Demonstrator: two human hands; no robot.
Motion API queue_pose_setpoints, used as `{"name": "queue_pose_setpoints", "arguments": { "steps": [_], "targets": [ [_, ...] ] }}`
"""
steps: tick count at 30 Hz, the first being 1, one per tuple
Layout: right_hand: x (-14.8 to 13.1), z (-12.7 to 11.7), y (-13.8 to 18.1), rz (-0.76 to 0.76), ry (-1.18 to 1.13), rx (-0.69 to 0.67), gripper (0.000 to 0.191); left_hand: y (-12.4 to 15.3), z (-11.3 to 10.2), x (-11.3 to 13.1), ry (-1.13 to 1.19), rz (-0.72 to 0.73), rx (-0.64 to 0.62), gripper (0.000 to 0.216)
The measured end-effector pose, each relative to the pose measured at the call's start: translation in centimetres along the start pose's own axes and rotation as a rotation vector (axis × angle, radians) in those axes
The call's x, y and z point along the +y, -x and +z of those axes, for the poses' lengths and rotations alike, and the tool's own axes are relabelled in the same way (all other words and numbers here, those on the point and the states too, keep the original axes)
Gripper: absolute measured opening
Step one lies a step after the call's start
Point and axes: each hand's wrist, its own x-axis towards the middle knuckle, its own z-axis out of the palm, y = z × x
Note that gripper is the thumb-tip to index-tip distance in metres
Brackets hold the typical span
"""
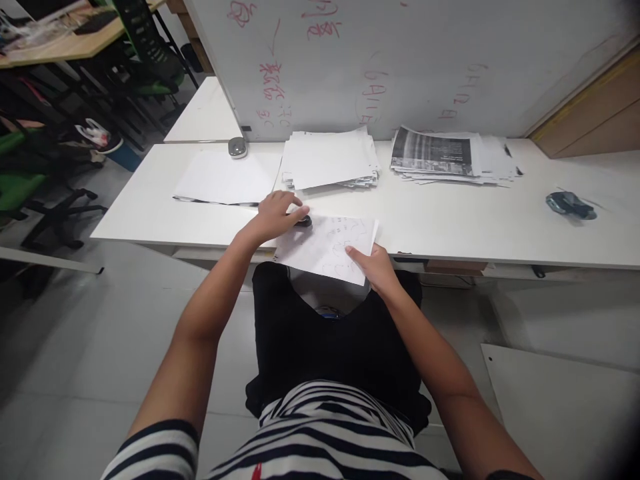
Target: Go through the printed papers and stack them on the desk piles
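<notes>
My right hand [377, 267] pinches the right edge of a few white sheets of paper [327, 243], thumb on top. The paper bears faint handwriting and hangs partly over the table's front edge, above my lap. At the paper's upper left corner, my left hand [279, 215] is closed over a black stapler [304, 221]. Only the stapler's rounded dark end shows; the rest is hidden under my fingers. Just beyond my left hand lie more white sheets [225, 177].
On the white table [425, 233] are a stack of paper [330, 157], a printed stack [440, 157], a small grey-topped device [237, 147] and a crumpled dark item [571, 205]. A whiteboard [350, 67] stands behind. A cardboard box [590, 110] is at right.
</notes>
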Motion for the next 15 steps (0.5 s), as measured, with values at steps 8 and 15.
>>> {"name": "queue_pose_setpoints", "arguments": {
  "steps": [8,15],
  "targets": [
    [-1.7,-1.5,-1.2,-0.052,0.166,-0.027,0.049,-4.5,3.0,-0.7,0.118,0.085,0.249,0.029],
    [-2.9,-2.0,-1.1,-0.044,0.220,-0.028,0.047,-4.8,5.0,-1.8,0.110,0.096,0.228,0.027]
  ]
}}
